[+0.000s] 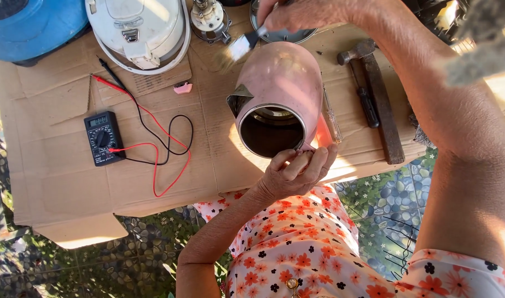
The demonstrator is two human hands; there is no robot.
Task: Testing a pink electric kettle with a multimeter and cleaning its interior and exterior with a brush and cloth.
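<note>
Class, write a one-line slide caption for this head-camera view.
Left hand steadies a pink kettle while right hand brushes it with a small paintbrush, multimeter and hammer alongside.

The rounded pink kettle body [282, 83] at upper centre looks smooth, faintly glossy, with a shiny metal rim. The flat brown cardboard sheet [59, 165] is matt paper; the hammer [373, 99] at upper right shows dull rusty metal and rough wood.

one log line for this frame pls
left hand: grips pink kettle rim | right hand: holds brush on kettle | nearby: multimeter, hammer
</note>
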